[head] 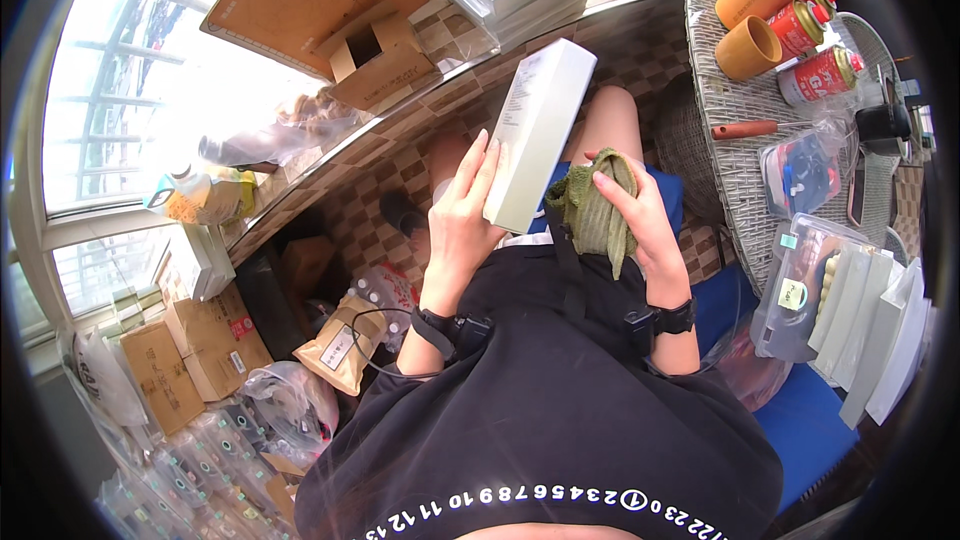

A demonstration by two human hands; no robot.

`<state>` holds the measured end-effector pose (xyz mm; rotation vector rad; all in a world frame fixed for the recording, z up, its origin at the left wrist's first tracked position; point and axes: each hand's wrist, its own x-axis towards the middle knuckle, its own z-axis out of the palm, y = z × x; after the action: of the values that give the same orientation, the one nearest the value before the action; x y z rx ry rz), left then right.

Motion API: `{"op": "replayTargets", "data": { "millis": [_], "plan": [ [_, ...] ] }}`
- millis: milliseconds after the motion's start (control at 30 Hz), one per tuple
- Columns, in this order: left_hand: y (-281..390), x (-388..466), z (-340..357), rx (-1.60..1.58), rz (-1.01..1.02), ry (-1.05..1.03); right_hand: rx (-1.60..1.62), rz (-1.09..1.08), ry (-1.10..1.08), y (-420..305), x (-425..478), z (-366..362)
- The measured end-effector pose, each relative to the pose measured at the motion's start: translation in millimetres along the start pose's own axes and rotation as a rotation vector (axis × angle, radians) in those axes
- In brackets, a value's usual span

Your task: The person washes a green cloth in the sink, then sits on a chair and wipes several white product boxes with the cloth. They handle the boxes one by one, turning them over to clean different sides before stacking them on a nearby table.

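Note:
My left hand holds a long pale box near its lower end, with the fingers laid along its printed side. The box slants upward to the right above my lap, and small print covers its left face. In my right hand is a crumpled olive-green cloth, pinched between the thumb and fingers. The cloth hangs just right of the box's lower end; a narrow gap shows between them. Part of the left thumb is hidden behind the box.
To the right, a woven wicker table carries red gas canisters, a bamboo cup and a wooden-handled tool. A clear plastic bin stands beside upright pale boxes. Cardboard boxes and a tiled sill lie left.

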<state>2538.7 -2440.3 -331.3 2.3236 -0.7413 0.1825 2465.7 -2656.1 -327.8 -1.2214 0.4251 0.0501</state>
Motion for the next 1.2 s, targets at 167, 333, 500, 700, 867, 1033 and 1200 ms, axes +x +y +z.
{"op": "replayTargets", "data": {
  "millis": [167,333,500,700,867,1033,1200],
  "plan": [
    [-11.5,-9.8,-1.9,0.164,0.102,-0.053,0.035,-0.065,0.095,-7.0,-0.1,-4.7],
    [-8.5,-17.0,4.0,0.12,0.105,-0.074,0.315,-0.184,0.411,-5.1,6.4,-5.7],
    [0.7,-22.3,11.9,-0.027,0.059,-0.165,0.285,-0.315,0.389,-2.2,17.7,-5.3],
    [8.8,-20.1,23.4,-0.269,-0.196,-0.184,0.183,-0.368,0.148,-5.0,10.4,27.9],
    [6.7,-18.4,24.0,-0.466,-0.364,-0.148,0.095,-0.363,-0.019,-0.8,4.1,36.7],
    [7.4,-21.9,24.8,-0.438,-0.354,-0.176,0.11,-0.298,-0.055,0.2,4.2,29.7],
    [5.8,-23.7,22.6,-0.534,-0.265,-0.227,0.087,-0.288,-0.06,-6.0,0.6,28.1]
  ]
}}
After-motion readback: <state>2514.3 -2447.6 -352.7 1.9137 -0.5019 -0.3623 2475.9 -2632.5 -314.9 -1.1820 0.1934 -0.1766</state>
